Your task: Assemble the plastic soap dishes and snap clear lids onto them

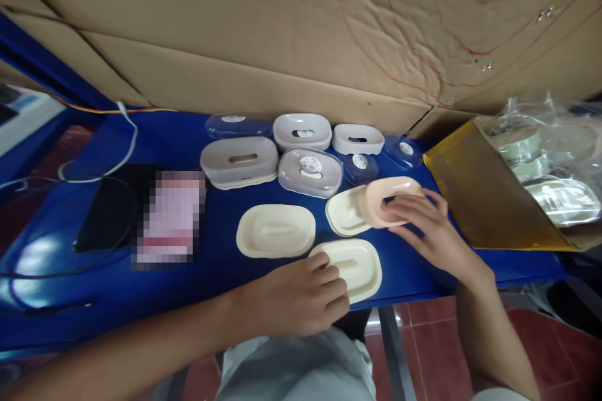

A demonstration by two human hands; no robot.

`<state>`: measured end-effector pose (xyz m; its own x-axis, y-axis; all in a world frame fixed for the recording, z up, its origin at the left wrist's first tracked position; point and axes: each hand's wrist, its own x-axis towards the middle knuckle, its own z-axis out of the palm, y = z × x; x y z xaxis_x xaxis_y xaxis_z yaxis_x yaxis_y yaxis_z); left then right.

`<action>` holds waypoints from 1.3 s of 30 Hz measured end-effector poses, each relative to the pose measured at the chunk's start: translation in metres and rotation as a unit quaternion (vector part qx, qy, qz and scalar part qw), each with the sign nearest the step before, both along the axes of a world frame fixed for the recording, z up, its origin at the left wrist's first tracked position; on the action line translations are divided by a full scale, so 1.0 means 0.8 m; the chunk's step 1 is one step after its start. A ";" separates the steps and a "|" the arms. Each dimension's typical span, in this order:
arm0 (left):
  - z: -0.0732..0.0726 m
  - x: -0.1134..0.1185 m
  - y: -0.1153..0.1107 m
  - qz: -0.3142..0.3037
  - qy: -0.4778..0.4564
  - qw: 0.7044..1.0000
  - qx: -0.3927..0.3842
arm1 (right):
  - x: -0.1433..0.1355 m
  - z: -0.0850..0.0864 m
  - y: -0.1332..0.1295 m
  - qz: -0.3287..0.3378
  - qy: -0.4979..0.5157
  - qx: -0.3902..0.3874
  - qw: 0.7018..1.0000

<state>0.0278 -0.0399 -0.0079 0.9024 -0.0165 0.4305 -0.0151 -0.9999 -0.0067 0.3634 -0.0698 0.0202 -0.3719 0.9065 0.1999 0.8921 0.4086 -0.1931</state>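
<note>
The fingers of my right hand (426,225) are closed on a peach oval soap dish tray (376,194) with a slot in its middle. It is tilted and overlaps a cream oval base (342,213) on the table. My left hand (315,301) has curled fingers on the near left edge of a second cream base (367,269), which has a raised rib in its middle. A third cream base (273,244) lies apart to the left, touched by neither hand. My palms hide the undersides of both grips.
Behind stand grey-white slotted soap dishes (239,163) and clear lids with round stickers (360,166). To the right, a cardboard box (461,194) holds bagged pale green pieces. A blurred-out flat item (172,216), a dark device (110,213) and cables (126,144) lie left on the blue table.
</note>
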 end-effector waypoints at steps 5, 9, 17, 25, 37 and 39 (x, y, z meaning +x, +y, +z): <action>-0.010 -0.002 -0.006 -0.023 0.009 0.999 -0.026 | -0.056 -0.017 0.024 0.095 -0.005 -0.022 0.995; -0.015 -0.005 -0.007 -0.021 0.027 0.999 -0.042 | -0.056 -0.027 0.016 0.105 -0.035 -0.013 0.994; -0.017 -0.001 0.006 0.070 0.054 0.995 -0.046 | -0.014 -0.044 -0.062 -0.019 -0.055 0.006 0.998; -0.016 0.014 0.001 0.190 0.011 0.980 -0.055 | 0.030 -0.005 0.003 -0.056 0.109 0.051 0.991; -0.026 0.027 -0.004 0.134 0.062 0.989 -0.020 | 0.098 -0.068 0.054 -0.162 0.107 0.033 0.980; -0.023 0.030 -0.003 0.134 0.064 0.988 -0.034 | 0.099 -0.059 0.005 -0.163 0.171 0.015 0.972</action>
